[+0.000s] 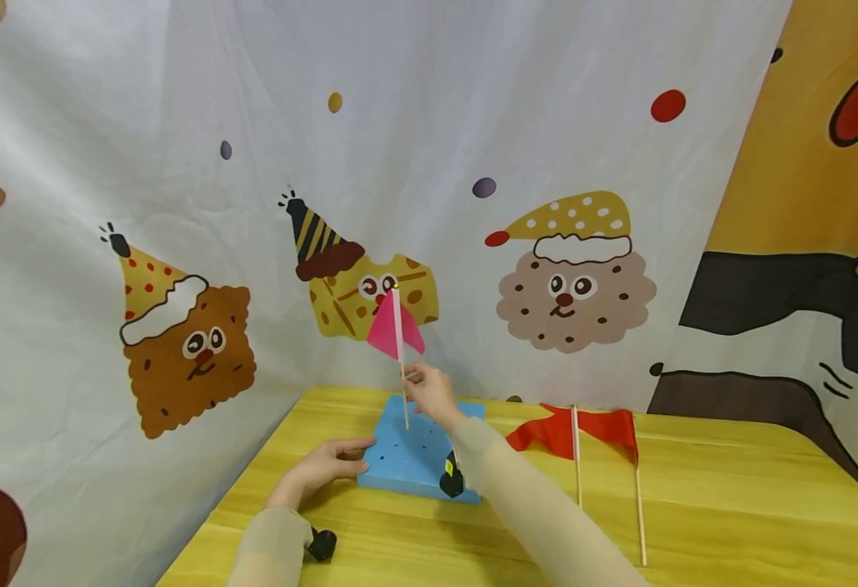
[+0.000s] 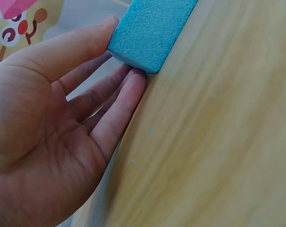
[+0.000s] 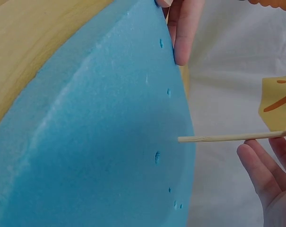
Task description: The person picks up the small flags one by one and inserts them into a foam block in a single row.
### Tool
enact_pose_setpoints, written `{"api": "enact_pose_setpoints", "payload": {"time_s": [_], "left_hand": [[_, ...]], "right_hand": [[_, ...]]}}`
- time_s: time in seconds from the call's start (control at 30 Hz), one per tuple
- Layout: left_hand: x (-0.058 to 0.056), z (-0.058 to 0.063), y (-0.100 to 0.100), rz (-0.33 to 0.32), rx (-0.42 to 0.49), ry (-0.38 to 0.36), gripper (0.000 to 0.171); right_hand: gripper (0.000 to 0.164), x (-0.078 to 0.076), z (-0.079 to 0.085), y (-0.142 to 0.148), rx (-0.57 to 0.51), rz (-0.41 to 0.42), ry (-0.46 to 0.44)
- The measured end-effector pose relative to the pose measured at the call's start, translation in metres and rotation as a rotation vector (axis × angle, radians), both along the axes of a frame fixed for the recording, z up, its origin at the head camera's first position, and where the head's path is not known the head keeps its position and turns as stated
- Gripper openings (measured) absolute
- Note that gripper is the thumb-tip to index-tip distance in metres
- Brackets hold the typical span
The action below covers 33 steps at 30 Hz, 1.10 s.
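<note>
Right grip [image 1: 432, 391] pinches the thin wooden stick [image 1: 406, 416] of a pink flag [image 1: 380, 330], holding it nearly upright, the pink part above the grip and the bare end below. Beneath it sits a flat blue block [image 1: 410, 471] with small holes [image 3: 157, 157] in its top; whether the stick touches the block cannot be told. To the left and nearer the person, the left grip [image 1: 326, 467] rests against the block's left side, its fingers extended and not wrapped round it. To the right of the grips, two red flags [image 1: 608, 425] lie on the yellow bench [image 1: 370, 534]. Behind both grips is a white cloth [image 1: 414, 57] printed with cartoon snacks.
</note>
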<state>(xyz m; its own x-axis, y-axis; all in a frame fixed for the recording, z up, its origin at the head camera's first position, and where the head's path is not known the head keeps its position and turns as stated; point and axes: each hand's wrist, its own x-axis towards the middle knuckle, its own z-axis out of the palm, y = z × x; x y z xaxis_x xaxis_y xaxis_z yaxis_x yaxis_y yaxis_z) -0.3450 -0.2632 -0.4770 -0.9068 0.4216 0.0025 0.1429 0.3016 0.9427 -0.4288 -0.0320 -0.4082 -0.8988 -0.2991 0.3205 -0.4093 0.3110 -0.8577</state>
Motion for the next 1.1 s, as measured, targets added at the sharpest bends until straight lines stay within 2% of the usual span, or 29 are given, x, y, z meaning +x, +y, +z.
{"api": "enact_pose_setpoints", "payload": {"time_s": [0.2,0.5,0.73,0.93,1.1], "left_hand": [[-0.001,0.000,-0.001,-0.007,-0.001,-0.004,0.056],[-0.006,0.003,-0.005,-0.004,0.002,0.026,0.056],[0.000,0.003,-0.004,-0.029,0.015,0.025,0.056],[0.002,0.002,-0.003,-0.038,0.007,0.024,0.057],[0.000,0.000,-0.005,-0.040,-0.003,0.017,0.057]], "right_hand": [[0.019,0.002,0.004,0.002,0.015,-0.006,0.014],[0.023,-0.004,0.016,0.009,0.018,0.014,0.036],[0.022,-0.002,0.014,0.021,0.043,0.014,0.021],[0.022,0.003,0.015,0.039,0.010,0.038,0.003],[0.021,0.014,0.019,0.071,-0.028,0.038,-0.003]]}}
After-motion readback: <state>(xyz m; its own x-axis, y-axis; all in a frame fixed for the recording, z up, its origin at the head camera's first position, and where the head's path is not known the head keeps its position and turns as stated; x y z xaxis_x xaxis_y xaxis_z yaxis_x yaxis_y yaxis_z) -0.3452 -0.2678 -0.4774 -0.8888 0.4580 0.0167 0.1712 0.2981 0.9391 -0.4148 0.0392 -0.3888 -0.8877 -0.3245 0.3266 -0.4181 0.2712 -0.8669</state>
